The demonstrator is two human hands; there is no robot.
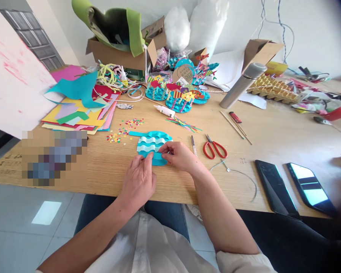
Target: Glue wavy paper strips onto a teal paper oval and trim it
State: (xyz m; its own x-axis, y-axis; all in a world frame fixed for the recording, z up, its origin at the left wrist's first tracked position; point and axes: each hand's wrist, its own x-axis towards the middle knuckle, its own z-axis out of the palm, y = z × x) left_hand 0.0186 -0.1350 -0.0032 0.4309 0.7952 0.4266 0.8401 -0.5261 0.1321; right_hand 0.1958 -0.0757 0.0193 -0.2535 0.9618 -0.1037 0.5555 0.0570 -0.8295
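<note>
A round turquoise paper piece (154, 134) with wavy strips in blue and pale mint lies on the table in front of me. My left hand (139, 174) rests at its lower left edge, fingertips holding down a blue paper strip (157, 156). At the lower right edge, my right hand (179, 155) pinches that strip's other end between thumb and fingers. A flat turquoise strip (136, 133) sticks out to the left of the round piece. Colourful confetti dots (115, 137) are scattered just beyond it. The undersides of my fingertips are hidden.
Red-handled scissors (214, 148), a pen (193, 146) and a white glue bottle (165, 110) lie nearby. Coloured sheets (82, 121) are stacked at left. Decorated blue paper crafts (179, 102) stand at the back. A grey flask (241, 85) and two phones (275, 189) are to the right.
</note>
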